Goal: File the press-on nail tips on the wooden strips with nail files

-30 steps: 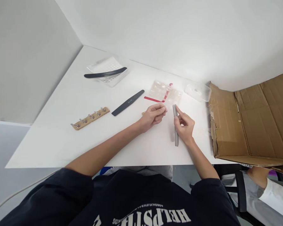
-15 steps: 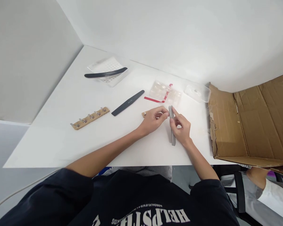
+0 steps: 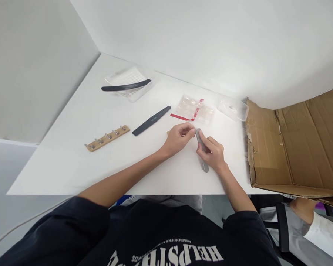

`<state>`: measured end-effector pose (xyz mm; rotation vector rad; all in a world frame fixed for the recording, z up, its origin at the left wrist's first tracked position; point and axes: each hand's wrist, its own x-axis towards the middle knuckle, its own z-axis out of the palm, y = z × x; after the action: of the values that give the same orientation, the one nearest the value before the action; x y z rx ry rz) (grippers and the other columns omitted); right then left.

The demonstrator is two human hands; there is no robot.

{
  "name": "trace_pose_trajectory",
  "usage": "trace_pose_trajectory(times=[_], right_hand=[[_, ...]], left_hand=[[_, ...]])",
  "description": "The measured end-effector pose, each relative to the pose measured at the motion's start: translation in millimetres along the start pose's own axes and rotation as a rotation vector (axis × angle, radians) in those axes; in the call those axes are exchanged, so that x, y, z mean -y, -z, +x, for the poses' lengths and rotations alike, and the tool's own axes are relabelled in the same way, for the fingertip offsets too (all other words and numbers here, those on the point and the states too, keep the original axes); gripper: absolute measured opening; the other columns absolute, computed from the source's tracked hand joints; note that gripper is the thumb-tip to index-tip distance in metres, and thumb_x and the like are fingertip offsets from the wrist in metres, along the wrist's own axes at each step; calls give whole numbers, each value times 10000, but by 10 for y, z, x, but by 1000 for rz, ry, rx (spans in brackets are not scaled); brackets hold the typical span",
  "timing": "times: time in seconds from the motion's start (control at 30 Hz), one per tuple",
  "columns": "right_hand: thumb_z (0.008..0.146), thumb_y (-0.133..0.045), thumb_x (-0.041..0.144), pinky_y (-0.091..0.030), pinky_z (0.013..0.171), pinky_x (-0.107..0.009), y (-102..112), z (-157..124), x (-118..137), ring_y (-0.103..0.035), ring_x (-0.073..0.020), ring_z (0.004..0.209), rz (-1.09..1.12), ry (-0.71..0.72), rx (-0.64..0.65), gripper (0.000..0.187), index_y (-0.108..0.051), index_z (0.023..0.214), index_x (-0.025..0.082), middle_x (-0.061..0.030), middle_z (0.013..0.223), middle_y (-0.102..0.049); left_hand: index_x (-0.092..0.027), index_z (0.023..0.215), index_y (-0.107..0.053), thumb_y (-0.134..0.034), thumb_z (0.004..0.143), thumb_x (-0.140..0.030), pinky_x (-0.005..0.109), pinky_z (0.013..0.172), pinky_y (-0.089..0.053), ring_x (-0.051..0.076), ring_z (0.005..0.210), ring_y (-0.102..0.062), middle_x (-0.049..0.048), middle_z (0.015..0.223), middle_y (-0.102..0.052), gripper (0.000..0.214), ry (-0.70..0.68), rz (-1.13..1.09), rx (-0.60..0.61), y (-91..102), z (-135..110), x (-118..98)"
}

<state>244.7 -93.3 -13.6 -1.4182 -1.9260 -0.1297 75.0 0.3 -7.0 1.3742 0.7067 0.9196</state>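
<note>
My right hand [image 3: 212, 152] is closed around a grey nail file [image 3: 204, 164], thumb near its upper end. Just left of it, my left hand [image 3: 179, 138] is in a pinch, fingertips close against the top of the file. Whatever sits in that pinch is too small to make out. Behind the left hand, the tip of a wooden strip [image 3: 168, 132] shows; the rest is hidden. A dark nail file [image 3: 151, 120] lies flat to the left. Farther left is a wooden strip with several small metal clips [image 3: 107, 138] standing on it.
At the back left, a curved black nail file [image 3: 126, 87] rests across a clear plastic box [image 3: 135, 96]. Clear packaging with red tape [image 3: 195, 109] and a clear tray [image 3: 231, 110] lie behind my hands. An open cardboard box [image 3: 269, 147] stands right; a person's arm [image 3: 303, 209] shows below it.
The grey file has turned in my right hand, showing more of its broad face, and its top has tipped left. My left hand has shifted slightly, covering more of the wooden strip behind it.
</note>
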Motion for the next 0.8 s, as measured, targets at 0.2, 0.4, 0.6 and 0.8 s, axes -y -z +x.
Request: trace_pose_trajectory(times=[0.2, 0.4, 0.6, 0.8], right_hand=[[955, -583, 147, -405, 452, -239, -9, -22, -9, -376, -99, 480, 0, 53, -76, 577, -612, 1525, 233, 67, 635, -456], [931, -587, 106, -415, 462, -237, -21, -3, 8, -383, -98, 486, 45, 70, -163, 611, -603, 1529, 226, 68, 642, -463], [917, -600, 116, -380, 445, -227, -41, -30, 2, -356, -85, 473, 34, 114, -66, 552, -663, 1458, 205, 80, 626, -448], [918, -594, 139, -402, 454, -232, -45, -43, -22, -366, -100, 480, 4, 23, -157, 616, -610, 1523, 253, 72, 638, -447]], left_hand=[[-172, 774, -635, -702, 887, -389, 217, 553, -446, 88, 611, -511, 11, 767, -629, 254, 27, -120, -130, 36, 38, -106], [-175, 810, -672, -719, 883, -383, 216, 487, -361, 72, 547, -437, -2, 743, -623, 226, 26, -57, -28, -32, -45, -89], [-166, 777, -649, -753, 851, -407, 233, 417, -201, 17, 430, -292, -28, 734, -560, 273, 132, -230, -73, 19, 32, -23], [-178, 791, -659, -773, 859, -439, 235, 429, -222, 30, 455, -313, -22, 737, -566, 293, 119, -164, -1, 0, -5, 5]])
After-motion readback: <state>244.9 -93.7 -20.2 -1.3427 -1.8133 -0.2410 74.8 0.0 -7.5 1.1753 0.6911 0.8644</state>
